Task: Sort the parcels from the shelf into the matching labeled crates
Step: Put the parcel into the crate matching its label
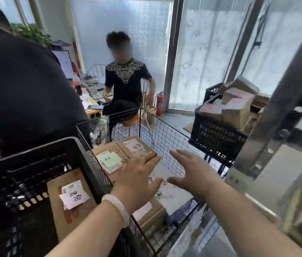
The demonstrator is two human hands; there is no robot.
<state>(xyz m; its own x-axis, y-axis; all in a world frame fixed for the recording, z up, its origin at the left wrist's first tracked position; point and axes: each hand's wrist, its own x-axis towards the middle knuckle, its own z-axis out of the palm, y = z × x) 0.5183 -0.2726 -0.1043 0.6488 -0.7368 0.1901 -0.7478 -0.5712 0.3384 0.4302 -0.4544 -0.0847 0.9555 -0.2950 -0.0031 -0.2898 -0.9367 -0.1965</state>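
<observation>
We see the basket (165,134) open above; boxes (137,147) line its floor, a crate (35,160) crowds nine o'clock, a post (269,127) three o'clock.

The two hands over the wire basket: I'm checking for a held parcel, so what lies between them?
Nothing held. In the head view the gap between left hand and right hand shows only a pale parcel lying below in the wire basket.
</observation>
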